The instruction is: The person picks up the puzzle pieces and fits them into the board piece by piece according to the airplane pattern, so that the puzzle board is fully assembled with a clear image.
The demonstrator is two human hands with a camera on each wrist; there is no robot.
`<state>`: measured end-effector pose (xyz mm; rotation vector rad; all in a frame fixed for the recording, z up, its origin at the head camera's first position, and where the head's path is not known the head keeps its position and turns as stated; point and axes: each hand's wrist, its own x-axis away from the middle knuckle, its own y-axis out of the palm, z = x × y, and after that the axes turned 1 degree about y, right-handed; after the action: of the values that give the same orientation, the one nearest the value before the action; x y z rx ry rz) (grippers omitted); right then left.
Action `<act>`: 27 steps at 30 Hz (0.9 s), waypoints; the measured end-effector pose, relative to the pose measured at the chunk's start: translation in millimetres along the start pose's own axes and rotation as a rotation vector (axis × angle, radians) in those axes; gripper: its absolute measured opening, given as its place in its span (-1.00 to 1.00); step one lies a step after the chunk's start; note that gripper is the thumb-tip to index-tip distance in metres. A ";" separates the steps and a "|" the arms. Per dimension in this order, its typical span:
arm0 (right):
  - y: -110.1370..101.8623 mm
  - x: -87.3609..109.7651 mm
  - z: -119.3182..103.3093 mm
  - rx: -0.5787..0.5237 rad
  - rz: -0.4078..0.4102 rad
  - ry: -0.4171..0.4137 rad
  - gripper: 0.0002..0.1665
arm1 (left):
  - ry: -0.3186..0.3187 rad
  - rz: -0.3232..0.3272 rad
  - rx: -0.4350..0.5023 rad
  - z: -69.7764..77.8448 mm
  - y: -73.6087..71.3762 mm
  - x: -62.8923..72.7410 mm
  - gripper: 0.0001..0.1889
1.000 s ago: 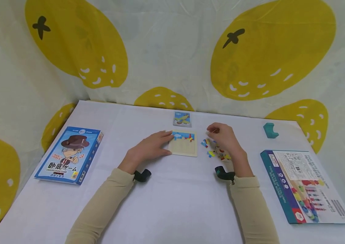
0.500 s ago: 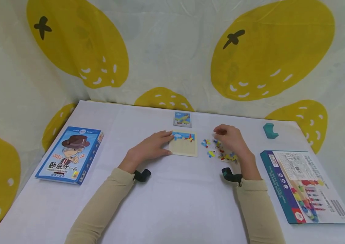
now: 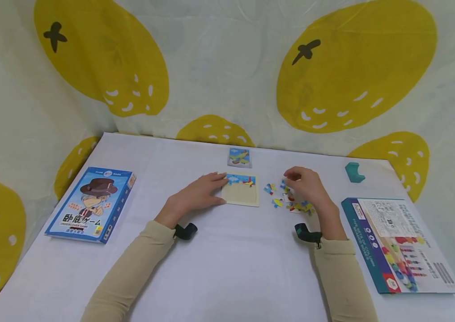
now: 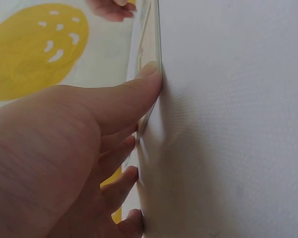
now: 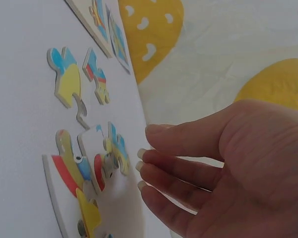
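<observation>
A square wooden puzzle board [image 3: 240, 197] lies on the white table, with several sky-and-red pieces set along its far edge. My left hand [image 3: 198, 194] rests at its left side. In the left wrist view the thumb [image 4: 139, 91] touches the board's edge, and the other fingers lie loosely bent. Right of the board is a scattered pile of jigsaw pieces [image 3: 277, 202], some overlapping. Just above them hovers my right hand [image 3: 308, 184]. In the right wrist view its thumb and fingers are apart with nothing between them, close to a blue-and-yellow jigsaw piece [image 5: 120, 151].
Behind the board lies a small airplane picture card [image 3: 240, 157]. A blue game box [image 3: 90, 203] sits at the left, and a bead-set box [image 3: 400, 246] at the right. A teal block [image 3: 355, 172] is near the back right edge. A fruit-print curtain [image 3: 223, 67] hangs behind.
My right hand has shifted to the right and slightly down, uncovering more of the pile. The left hand stays at the board, which has not moved.
</observation>
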<state>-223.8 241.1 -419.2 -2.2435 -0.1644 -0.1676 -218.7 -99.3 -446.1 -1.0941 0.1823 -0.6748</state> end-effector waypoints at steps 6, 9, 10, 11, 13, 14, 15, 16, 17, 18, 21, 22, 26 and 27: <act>1.8 -1.4 6.7 0.018 -0.011 0.025 -0.55 | -0.004 0.002 0.015 1.4 -1.1 1.1 -0.22; 4.8 -3.0 8.6 0.030 -0.008 0.018 -0.54 | -0.001 0.001 0.016 2.2 -1.5 1.6 -0.23; 6.0 -3.7 9.2 0.037 0.000 0.013 -0.55 | -0.001 0.000 0.017 2.4 -1.5 1.6 -0.23; 7.2 -4.0 9.3 0.038 0.006 0.009 -0.56 | 0.002 0.002 0.019 2.5 -1.4 1.6 -0.23; 9.1 -4.5 9.6 0.042 0.014 0.008 -0.57 | 0.000 0.002 0.021 2.5 -1.0 1.2 -0.23; 9.8 -4.6 9.4 0.040 0.018 0.011 -0.58 | -0.002 0.002 0.020 2.5 -0.9 0.9 -0.23; 10.3 -4.6 9.5 0.036 0.021 0.015 -0.58 | -0.004 0.001 0.019 2.5 -0.6 0.6 -0.22; 10.8 -4.5 9.4 0.032 0.023 0.022 -0.58 | -0.002 0.003 0.021 2.2 -0.3 0.2 -0.22; 11.1 -4.4 9.4 0.026 0.024 0.027 -0.58 | -0.002 0.003 0.018 1.9 0.0 -0.2 -0.22; 11.2 -4.3 9.5 0.022 0.026 0.032 -0.58 | -0.003 0.002 0.016 1.7 0.4 -0.5 -0.22; 11.6 -3.9 9.2 0.009 0.029 0.040 -0.57 | 0.003 0.005 0.018 1.8 0.4 -0.3 -0.22; 11.7 -3.8 9.2 0.003 0.027 0.042 -0.57 | 0.005 0.008 0.022 2.0 0.2 0.0 -0.22; 12.8 -4.4 9.2 -0.025 0.029 0.045 -0.55 | 0.011 0.012 0.038 3.6 -0.8 2.1 -0.23; 13.0 -4.6 9.3 -0.027 0.032 0.042 -0.54 | 0.014 0.013 0.043 4.0 -0.9 2.6 -0.23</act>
<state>-225.4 239.9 -435.7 -2.2658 -0.1042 -0.2011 -215.2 -98.1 -443.0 -1.0461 0.1857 -0.6725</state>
